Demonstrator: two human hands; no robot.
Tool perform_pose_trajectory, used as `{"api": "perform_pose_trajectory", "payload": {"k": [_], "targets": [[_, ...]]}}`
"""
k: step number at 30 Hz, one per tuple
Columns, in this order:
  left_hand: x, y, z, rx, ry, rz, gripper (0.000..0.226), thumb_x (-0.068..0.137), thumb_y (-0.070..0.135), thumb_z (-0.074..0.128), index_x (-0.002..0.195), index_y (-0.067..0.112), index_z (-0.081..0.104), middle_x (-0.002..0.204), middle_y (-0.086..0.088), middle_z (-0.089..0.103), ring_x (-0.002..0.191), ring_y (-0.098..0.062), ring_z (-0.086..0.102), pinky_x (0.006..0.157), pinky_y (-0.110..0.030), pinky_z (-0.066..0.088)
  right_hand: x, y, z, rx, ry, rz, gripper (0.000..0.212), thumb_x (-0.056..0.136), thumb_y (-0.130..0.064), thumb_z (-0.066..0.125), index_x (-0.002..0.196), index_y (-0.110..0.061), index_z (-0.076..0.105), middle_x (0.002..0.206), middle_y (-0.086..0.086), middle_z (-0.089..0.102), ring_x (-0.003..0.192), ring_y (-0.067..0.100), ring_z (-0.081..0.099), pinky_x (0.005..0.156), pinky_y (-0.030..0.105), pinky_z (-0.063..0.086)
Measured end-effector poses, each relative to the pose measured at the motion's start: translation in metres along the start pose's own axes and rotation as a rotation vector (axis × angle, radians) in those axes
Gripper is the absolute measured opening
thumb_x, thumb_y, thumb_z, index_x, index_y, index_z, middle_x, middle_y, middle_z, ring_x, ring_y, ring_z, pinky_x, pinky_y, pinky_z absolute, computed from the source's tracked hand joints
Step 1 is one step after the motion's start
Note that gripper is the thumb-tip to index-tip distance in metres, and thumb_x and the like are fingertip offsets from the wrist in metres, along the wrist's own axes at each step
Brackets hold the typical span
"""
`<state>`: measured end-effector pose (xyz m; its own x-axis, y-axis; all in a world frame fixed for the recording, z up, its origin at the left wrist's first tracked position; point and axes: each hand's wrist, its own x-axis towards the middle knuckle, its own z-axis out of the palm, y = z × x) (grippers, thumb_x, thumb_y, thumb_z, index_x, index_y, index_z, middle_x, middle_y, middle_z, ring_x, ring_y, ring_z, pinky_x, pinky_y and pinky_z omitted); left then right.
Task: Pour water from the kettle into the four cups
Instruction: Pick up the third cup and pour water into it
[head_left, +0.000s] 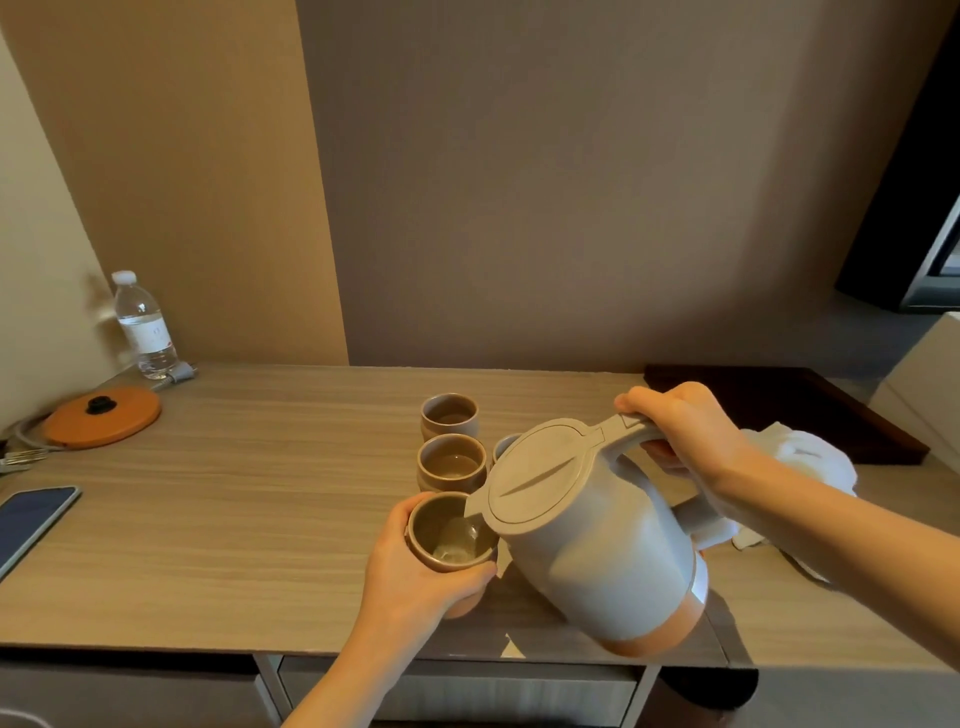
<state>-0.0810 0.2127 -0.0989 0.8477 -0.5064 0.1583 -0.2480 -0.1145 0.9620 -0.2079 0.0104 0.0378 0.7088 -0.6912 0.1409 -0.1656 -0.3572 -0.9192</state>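
Wood-grain desk top against a brown panelled wall; head view, single entry.

- Right hand: fingers curled round the handle of the grey electric kettle. Kettle is lifted clear of the desk, lid shut, and tipped away from this grip, with its spout over the held cup.
- Left hand: wrapped round the near cup, thumb along the far rim. Cup sits under the spout; clear water is visible inside.
- Second cup: just beyond the left grip, upright, liquid inside.
- Third cup: beyond that, in the same row.
- Fourth cup: between the two grips, mostly hidden behind the kettle lid.
- White cloth and dark tray: beyond the right wrist.
- Orange kettle base, water bottle, phone: well outward of the left grip.
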Motion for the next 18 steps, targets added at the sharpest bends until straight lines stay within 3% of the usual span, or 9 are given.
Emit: {"api": "perform_pose_trajectory", "payload": {"k": [8,13,16,18], "targets": [[0.007,0.010,0.003,-0.020,0.013,-0.038,0.078,0.046,0.016,0.097,0.108,0.036,0.054,0.104,0.011,0.065,0.101,-0.009,0.059,0.085,-0.035,0.052,-0.008,0.022,-0.019,0.167,0.076,0.044,0.043,0.086,-0.017,0.055,0.044,-0.006,0.048,0.034,-0.001,0.033,0.033,0.010,0.026,0.039,0.022,0.024],[0.012,0.022,0.004,-0.008,0.011,-0.031,0.076,0.051,0.014,0.095,0.108,0.036,0.051,0.104,0.014,0.062,0.098,-0.007,0.057,0.073,-0.025,0.048,-0.011,0.037,-0.029,0.231,0.176,0.097,0.040,0.086,-0.021,0.056,0.049,-0.004,0.058,0.042,0.003,0.038,0.043,0.013,0.032,0.045,0.025,0.027],[0.015,0.032,0.001,0.016,-0.010,-0.016,0.076,0.053,0.015,0.095,0.113,0.034,0.052,0.104,0.015,0.062,0.097,-0.008,0.058,0.070,-0.022,0.048,-0.012,0.040,-0.034,0.261,0.236,0.142,0.049,0.085,-0.021,0.057,0.037,-0.016,0.053,0.039,0.000,0.037,0.047,0.015,0.033,0.051,0.030,0.029],[0.018,0.040,0.000,0.033,-0.025,-0.006,0.076,0.055,0.016,0.094,0.117,0.033,0.052,0.105,0.015,0.062,0.098,-0.009,0.058,0.070,-0.022,0.048,-0.012,0.043,-0.038,0.268,0.272,0.169,0.045,0.084,-0.023,0.056,0.041,-0.013,0.051,0.037,-0.003,0.037,0.048,0.016,0.033,0.052,0.031,0.030]]}}
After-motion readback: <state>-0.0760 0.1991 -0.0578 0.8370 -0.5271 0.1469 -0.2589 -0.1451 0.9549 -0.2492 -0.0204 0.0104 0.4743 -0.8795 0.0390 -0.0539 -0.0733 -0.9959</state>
